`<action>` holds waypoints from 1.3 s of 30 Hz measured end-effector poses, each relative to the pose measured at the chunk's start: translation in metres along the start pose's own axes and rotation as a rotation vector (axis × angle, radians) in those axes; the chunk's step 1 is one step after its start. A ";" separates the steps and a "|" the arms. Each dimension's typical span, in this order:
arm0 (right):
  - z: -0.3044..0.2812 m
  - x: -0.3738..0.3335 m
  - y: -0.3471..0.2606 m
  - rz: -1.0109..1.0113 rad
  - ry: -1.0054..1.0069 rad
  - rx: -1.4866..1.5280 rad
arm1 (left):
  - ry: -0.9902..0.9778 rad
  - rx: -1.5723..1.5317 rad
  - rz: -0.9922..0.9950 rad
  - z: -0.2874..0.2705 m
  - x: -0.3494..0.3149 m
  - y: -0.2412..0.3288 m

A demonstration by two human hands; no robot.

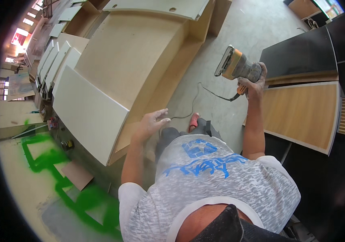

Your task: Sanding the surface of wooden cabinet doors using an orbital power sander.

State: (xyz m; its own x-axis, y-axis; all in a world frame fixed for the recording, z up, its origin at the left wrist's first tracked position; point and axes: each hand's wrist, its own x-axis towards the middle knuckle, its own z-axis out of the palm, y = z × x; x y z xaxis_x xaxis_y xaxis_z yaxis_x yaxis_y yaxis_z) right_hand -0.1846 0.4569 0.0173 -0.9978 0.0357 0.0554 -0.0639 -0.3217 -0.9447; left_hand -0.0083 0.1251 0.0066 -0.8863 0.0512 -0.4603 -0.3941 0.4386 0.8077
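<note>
Orange-and-grey power sander (237,66), clasped in my right grip (255,83), hangs above grey floor (221,113), apart from the pale wooden cabinet (128,52); my left grip (151,124) holds nothing. How much is sanded, I cannot tell.

Over the far end of the open plywood cabinet (132,44), a white panel with holes (148,5) runs off the top edge. Right of the cabinet, the fingers (263,69) of the right hand (255,85) hide part of the orange-and-grey power sander (241,66). Left of the cabinet, small items (53,123) are too tiny to identify; windows (19,37) blur into glare.
</note>
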 end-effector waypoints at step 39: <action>0.174 -0.126 0.020 0.450 -0.669 0.763 | 0.596 0.419 0.979 -0.011 -0.097 0.055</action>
State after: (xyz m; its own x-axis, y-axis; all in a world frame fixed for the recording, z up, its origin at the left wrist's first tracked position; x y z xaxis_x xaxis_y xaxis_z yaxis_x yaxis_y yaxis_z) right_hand -0.0630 0.2816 0.0472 -0.7253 -0.6745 0.1376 0.5429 -0.6833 -0.4882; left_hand 0.0537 0.1341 0.0997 -0.7811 0.1510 0.6059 0.5139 0.7067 0.4863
